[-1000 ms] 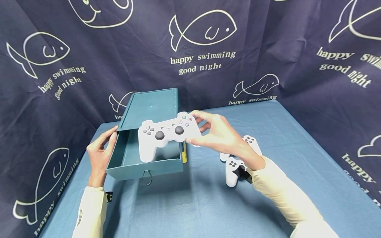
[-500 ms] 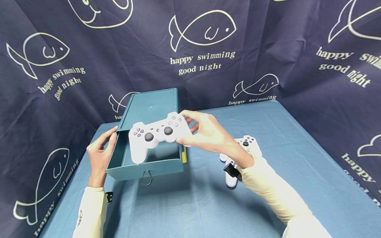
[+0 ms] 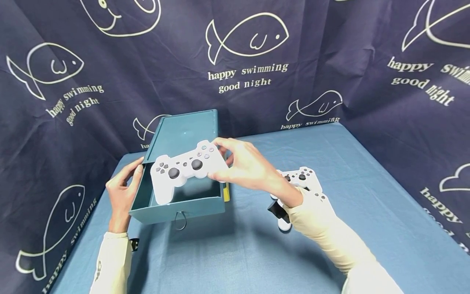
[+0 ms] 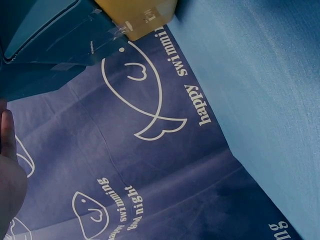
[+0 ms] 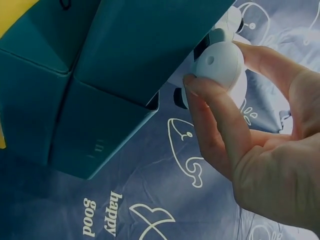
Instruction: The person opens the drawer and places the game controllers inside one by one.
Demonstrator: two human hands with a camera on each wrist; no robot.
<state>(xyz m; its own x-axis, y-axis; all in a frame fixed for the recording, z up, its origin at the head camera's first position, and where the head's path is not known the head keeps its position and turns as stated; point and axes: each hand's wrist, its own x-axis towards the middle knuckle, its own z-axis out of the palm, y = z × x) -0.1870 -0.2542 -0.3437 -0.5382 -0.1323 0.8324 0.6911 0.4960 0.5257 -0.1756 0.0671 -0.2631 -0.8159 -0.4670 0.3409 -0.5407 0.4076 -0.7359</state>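
White game controller, one: hanging tilted over the drawer's opening, showing its buttons and two dark sticks; whether it is touching the front rim cannot be told.

Right hand: pinching that controller's right handle between thumb and fingers.

Left hand: resting its fingertips against the left side of the teal box, near where the drawer is emerging; thumb and index finger are extending, slightly apart.

Drawer: projecting from the box's front, a wire ring hanging from its face.

Yellow piece: showing at the box's right side.

Further controllers, two: one lying behind the other, close together right of the box, both partly hiding behind the right sleeve.

Sleeves, pale cream: covering both forearms, a black device sitting at the left wrist.

Desk: wearing plain blue cloth.

Backdrop: dark blue fabric, rising behind and at both sides, bearing white fish outlines and lettering, "happy swimming good night".
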